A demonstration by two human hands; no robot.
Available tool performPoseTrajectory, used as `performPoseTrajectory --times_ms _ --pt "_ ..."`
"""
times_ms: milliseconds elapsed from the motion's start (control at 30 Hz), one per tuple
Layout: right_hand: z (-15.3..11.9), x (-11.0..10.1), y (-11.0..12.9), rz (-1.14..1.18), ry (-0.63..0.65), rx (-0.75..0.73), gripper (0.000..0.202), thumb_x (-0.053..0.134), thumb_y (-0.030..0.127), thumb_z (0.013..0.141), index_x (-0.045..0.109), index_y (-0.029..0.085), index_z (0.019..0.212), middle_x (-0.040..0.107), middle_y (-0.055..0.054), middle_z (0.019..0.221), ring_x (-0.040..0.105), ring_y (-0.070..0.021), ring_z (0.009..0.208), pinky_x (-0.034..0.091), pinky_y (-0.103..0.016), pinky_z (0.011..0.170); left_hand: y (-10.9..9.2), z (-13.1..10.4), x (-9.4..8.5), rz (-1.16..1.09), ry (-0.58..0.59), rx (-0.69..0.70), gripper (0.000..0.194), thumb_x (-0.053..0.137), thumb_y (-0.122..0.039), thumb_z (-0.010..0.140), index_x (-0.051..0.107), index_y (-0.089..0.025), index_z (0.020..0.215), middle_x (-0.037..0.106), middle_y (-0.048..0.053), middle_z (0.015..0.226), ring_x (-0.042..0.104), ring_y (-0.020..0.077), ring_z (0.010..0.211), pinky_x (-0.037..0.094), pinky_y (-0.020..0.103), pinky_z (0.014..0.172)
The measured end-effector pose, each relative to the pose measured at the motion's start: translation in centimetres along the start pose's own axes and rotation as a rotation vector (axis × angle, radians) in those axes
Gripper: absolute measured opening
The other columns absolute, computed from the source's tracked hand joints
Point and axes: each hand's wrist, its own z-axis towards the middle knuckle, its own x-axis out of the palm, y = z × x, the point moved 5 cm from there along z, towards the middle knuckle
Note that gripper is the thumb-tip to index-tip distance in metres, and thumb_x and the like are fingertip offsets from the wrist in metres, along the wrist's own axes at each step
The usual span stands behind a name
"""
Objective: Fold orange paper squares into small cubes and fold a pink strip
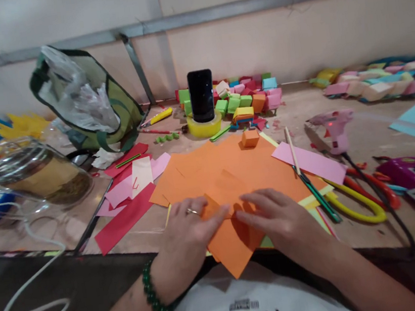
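An orange sheet of paper (pixel 234 253) lies between my two hands, one corner pointing toward me over the table's front edge. My left hand (pixel 187 232), with a ring and a green bead bracelet, grips its left side, thumb on top. From the other side my right hand (pixel 283 219) holds it, thumb and forefinger close together near the middle. A crease or raised flap shows between the thumbs; the fingers partly hide it. More orange sheets (pixel 201 169) are spread flat beneath. At their far edge sits a small folded orange paper box (pixel 250 138).
A phone (pixel 201 95) stands in a yellow tape roll (pixel 204 127) before folded paper blocks (pixel 238 101). Yellow-handled scissors (pixel 364 214), a green pen (pixel 318 197) and glue guns (pixel 336 131) lie right. Paper strips (pixel 126 219), a glass jar (pixel 34 173) and a green bag (pixel 125 107) are left.
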Motion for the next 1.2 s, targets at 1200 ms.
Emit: performPoseTrajectory --times_ms 1200 --pt "-0.8 -5.6 1.3 -0.125 -0.296 0.016 0.040 0.058 0.008 0.081 0.058 0.028 0.116 0.060 -0.008 0.125 0.053 -0.0279 0.119 0.042 -0.050 0.100 -3.9 -3.3 -4.7 0.006 -0.371 0.167 0.019 0.059 -0.012 0.082 0.064 -0.017 0.099 0.067 0.002 0.073 0.050 0.0171 0.069 0.030 0.035 0.065"
